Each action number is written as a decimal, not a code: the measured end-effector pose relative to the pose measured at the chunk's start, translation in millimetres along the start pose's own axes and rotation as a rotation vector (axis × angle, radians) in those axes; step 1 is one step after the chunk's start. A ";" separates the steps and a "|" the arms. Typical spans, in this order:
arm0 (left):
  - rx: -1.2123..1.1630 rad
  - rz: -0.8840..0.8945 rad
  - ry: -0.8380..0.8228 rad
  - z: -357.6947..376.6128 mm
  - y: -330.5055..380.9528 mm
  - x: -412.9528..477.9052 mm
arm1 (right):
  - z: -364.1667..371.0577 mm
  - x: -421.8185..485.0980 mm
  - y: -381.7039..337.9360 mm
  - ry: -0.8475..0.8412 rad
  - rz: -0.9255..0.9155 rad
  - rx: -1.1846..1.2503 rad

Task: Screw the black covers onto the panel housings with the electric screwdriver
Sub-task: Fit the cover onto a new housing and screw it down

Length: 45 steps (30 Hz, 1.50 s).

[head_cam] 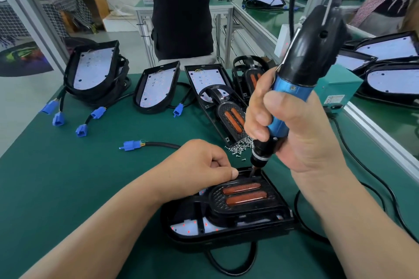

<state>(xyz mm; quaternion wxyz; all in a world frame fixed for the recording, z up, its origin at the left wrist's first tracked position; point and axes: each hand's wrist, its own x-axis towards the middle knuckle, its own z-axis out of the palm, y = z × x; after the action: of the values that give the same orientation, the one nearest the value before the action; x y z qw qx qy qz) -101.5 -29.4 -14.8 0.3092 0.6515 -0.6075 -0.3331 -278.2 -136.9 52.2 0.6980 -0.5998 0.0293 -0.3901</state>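
Screw pile [239,145] just behind screwdriver [292,88]; blue connector [129,145] near left hand [199,162].

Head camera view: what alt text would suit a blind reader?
A right hand presses a blue electric screwdriver onto a black cover on a panel housing; the left hand rests on its edge. Loose screws lie behind.

Factory assembly workshop. Green-matted workbench [68,165] edged with aluminium rail [374,129]; similar benches [272,18] behind. Identical panel housings [156,87] with blue connectors [59,118] line the far edge. Loose screw pile [240,144]; corded electric screwdriver [292,88].
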 end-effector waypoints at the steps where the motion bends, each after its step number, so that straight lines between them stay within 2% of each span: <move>1: 0.001 0.005 0.000 -0.3 -0.3 0.0 | -1.0 -0.5 1.0 -0.027 -0.015 0.008; 4: 0.006 0.013 -0.004 -0.5 -1.5 -0.6 | -5.7 -1.8 3.8 -0.102 -0.057 0.059; 6: 0.021 0.024 -0.005 0.2 -1.6 -0.8 | -10.9 -1.8 2.6 -0.071 -0.083 0.162; 9: 0.027 0.018 -0.011 -0.4 0.1 -2.5 | -23.5 -0.2 -0.5 0.082 -0.160 0.317; 12: 0.003 0.006 -0.004 -3.8 4.3 -2.2 | -31.0 -0.6 2.6 0.322 -0.187 0.376; 14: -0.213 -0.084 0.066 -6.3 5.8 1.0 | -30.3 -0.9 7.9 0.471 -0.173 0.416; 16: -0.659 -0.239 0.099 -8.7 5.7 6.0 | -26.9 0.2 14.3 0.564 -0.162 0.447; 18: -0.935 -0.326 0.087 -12.4 3.3 8.8 | -22.8 0.7 20.6 0.608 -0.143 0.466; 21: -1.033 -0.347 0.046 -16.0 0.4 8.5 | -18.9 1.2 27.2 0.623 -0.122 0.489; 28: -1.003 -0.302 0.006 -14.7 -3.2 10.7 | -14.5 2.2 30.2 0.619 -0.118 0.503; 32: -1.027 -0.315 0.039 -13.8 -1.4 10.3 | -15.3 4.3 28.9 0.638 -0.124 0.508; 34: -1.193 -0.340 0.091 -16.3 1.5 11.5 | -15.3 7.4 27.5 0.652 -0.128 0.515; 37: -1.658 -0.352 0.268 -24.4 -0.9 11.9 | -12.9 16.2 25.4 0.676 -0.125 0.535; 38: -1.726 -0.353 0.314 -25.6 -2.4 11.7 | -12.2 19.2 24.4 0.677 -0.131 0.537; 41: -1.652 -0.382 0.282 -22.1 -3.1 8.9 | -9.2 28.1 22.5 0.659 -0.143 0.540; 45: -1.360 -0.353 0.230 -18.0 -3.3 8.7 | -5.3 36.1 23.8 0.663 -0.150 0.543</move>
<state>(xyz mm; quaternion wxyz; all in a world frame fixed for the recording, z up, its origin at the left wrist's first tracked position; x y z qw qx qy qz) -84.7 -37.8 -7.5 0.6507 0.4340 -0.1141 -0.6125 -243.8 -162.7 45.7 0.7531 -0.2370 0.1045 -0.6048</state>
